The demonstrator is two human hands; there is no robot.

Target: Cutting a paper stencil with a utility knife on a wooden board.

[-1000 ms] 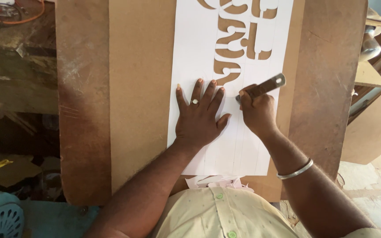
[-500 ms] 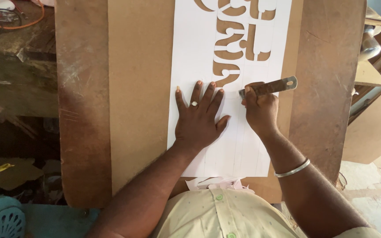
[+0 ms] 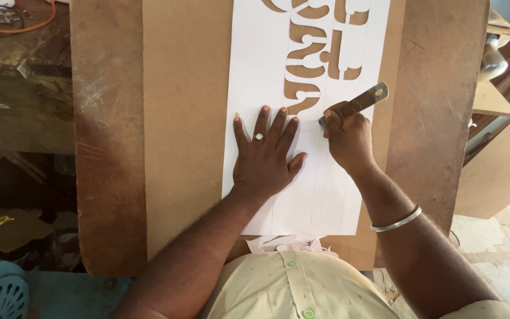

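The left hand lies flat, fingers spread wide, palm pressing down on the white paper sheet. The right hand is closed in a fist around a metal cutting knife, its handle slanting up and to the right and its tip meeting the paper just beside the left fingertips.

The sheet looks thin and light, likely to slide, curl or tear if not pinned, so a flat palm close to the cut seems the sound way to hold it, fingers kept out of the blade's line. The knife appears stiff and narrow, best gripped low on the handle as it is here.

The paper is a long white strip lying lengthwise on a brown board, which rests on a worn table. Curved letter-like shapes are cut out of its upper part, the brown showing through; the lower part is uncut and carries faint straight pencil lines. Paper scraps lie at the near edge, by the person's shirt.
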